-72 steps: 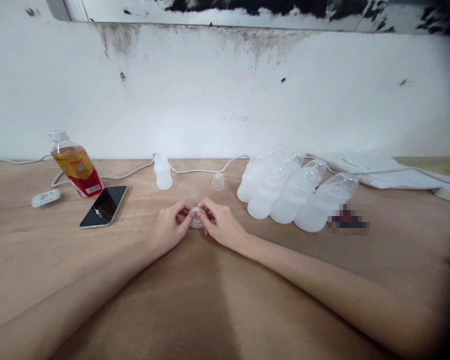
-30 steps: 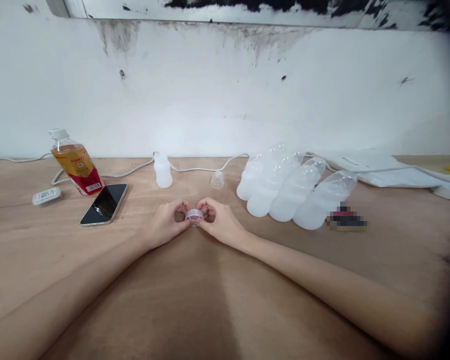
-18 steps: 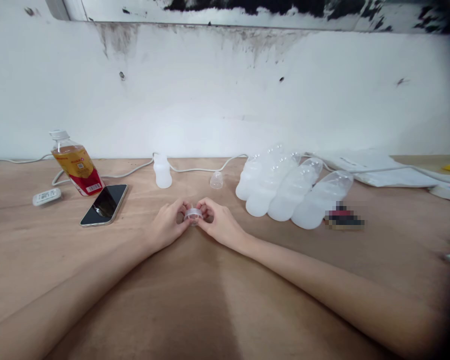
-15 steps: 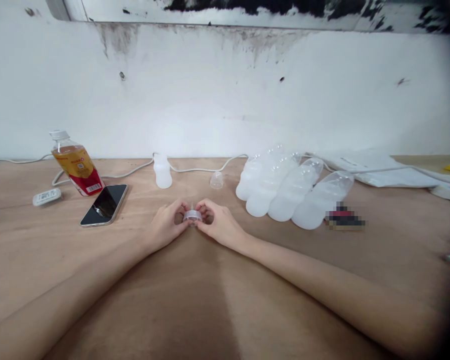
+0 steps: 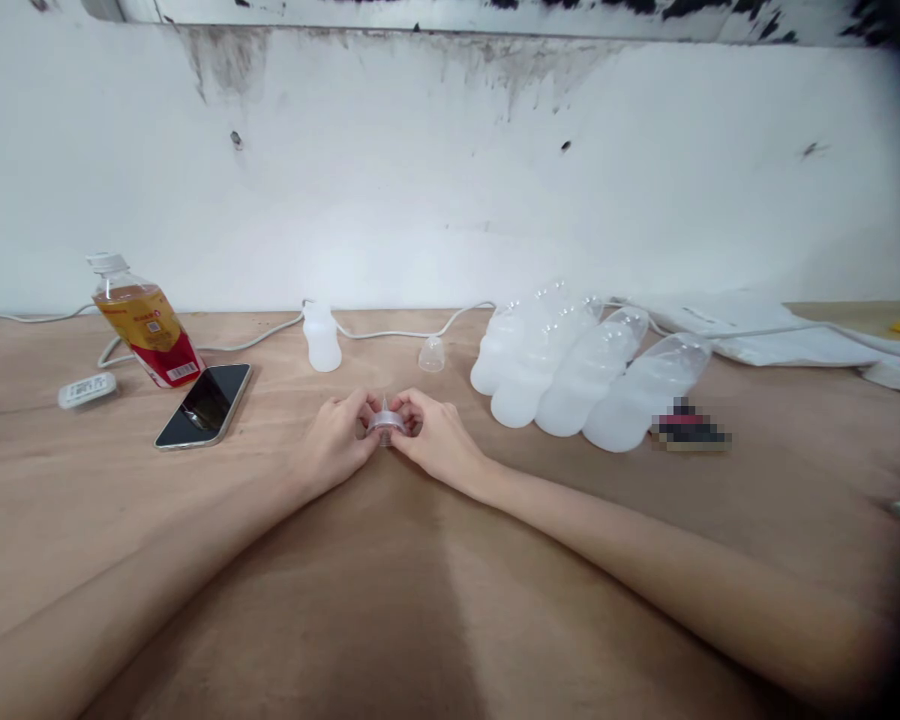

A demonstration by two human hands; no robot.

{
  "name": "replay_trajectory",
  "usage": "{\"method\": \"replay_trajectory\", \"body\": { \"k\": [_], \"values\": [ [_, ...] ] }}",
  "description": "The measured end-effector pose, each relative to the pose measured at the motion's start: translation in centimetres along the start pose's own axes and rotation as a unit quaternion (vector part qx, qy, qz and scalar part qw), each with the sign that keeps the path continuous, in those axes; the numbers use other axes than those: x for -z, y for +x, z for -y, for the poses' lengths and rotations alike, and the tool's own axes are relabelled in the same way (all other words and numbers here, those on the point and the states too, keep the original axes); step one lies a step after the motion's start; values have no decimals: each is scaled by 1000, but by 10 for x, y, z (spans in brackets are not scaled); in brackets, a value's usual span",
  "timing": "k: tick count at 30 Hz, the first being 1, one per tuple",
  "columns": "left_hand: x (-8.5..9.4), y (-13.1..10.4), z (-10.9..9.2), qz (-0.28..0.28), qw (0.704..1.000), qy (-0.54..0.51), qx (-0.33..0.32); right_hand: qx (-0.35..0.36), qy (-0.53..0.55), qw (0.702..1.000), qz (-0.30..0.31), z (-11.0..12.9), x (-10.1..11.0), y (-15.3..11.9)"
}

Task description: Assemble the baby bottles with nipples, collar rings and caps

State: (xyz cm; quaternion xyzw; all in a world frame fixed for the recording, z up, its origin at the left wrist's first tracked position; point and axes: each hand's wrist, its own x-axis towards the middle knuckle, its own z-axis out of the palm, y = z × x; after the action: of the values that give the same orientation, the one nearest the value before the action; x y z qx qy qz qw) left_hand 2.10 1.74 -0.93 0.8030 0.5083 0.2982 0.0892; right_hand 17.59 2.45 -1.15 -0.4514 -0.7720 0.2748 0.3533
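Pinches narrowly one clear ring (image 5: pixel 387 421) with left hand (image 5: pixel 337 440) and right hand (image 5: pixel 441 440); has one dome cap (image 5: pixel 432 355) at one o'clock, one lone white bottle (image 5: pixel 322 340) at eleven.

You face a white wall (image 5: pixel 390 170), grimy stains (image 5: pixel 229 60) streaking down below a pale, black-blotched strip (image 5: pixel 435 15) along its top. Dark holes (image 5: pixel 565 147) pit it. Your wooden table (image 5: pixel 330 620) runs back towards it; light falls brightest on the wall's lower middle.
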Motion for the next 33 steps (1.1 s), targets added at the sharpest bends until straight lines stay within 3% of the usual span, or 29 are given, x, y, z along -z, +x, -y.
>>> {"method": "replay_trajectory", "body": {
  "k": [9,17,24,33],
  "values": [
    [3,-5,4,-34,996,-75,-27,36,75,996,11,0,2,-1],
    [2,-6,-1,-34,995,-96,-14,116,-7,993,-31,-2,0,-3],
    [2,-5,-8,-22,991,-127,19,113,-17,993,-35,-2,0,-2],
    [0,-4,-4,-35,993,-111,15,107,-20,994,-31,0,1,-2]
  ]
}}
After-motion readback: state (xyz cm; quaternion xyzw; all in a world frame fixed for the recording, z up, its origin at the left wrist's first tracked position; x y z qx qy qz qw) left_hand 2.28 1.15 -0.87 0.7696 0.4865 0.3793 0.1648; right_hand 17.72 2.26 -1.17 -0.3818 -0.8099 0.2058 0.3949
